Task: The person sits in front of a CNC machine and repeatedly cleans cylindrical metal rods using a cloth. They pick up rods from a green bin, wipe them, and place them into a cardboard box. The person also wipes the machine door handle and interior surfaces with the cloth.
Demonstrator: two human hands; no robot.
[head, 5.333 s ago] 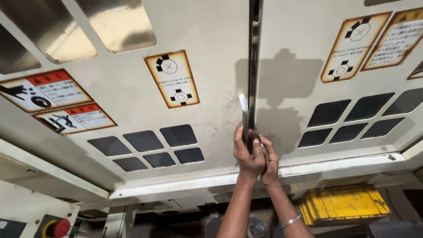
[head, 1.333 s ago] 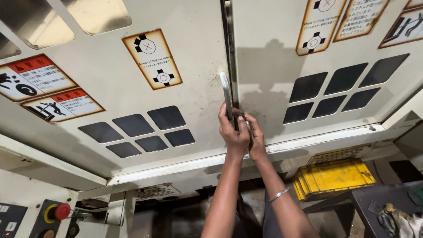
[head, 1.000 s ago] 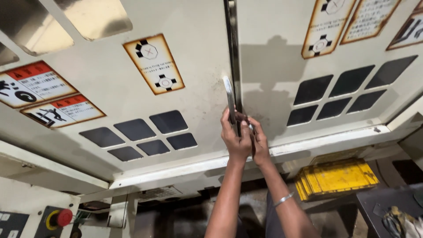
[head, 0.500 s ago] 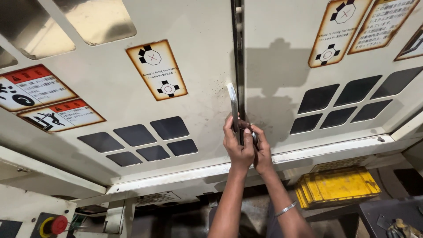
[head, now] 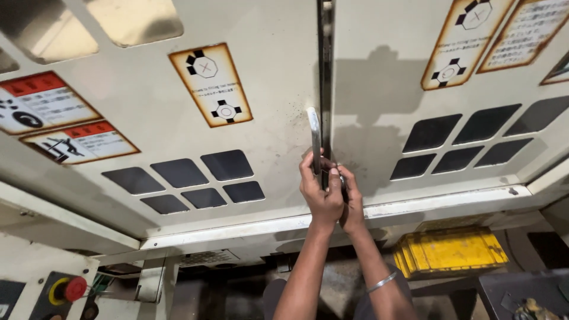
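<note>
Both hands are up at the seam where 2 cream machine doors (head: 178,106) meet. The left hand (head: 320,192) has its fingers curled tight around the lower end of a flat metal handle (head: 313,139), which stands upright just left of the dark gap (head: 325,71) between the doors; most of the handle rises bare above the fist. The right hand (head: 351,201) sits just beside and slightly behind the left, touching it, fingers bunched together at the seam near the handle's base; I cannot tell what they grip there. A thin metal bangle (head: 381,282) circles the right wrist.

The left door carries an orange-bordered sticker (head: 211,84), 2 red-topped warning stickers (head: 50,115) and a cluster of 5 dark window panes (head: 184,178). The right door has similar stickers and panes. Below the doors, a yellow crate (head: 450,252) sits to the right, and a red button (head: 75,288) shows at bottom left.
</note>
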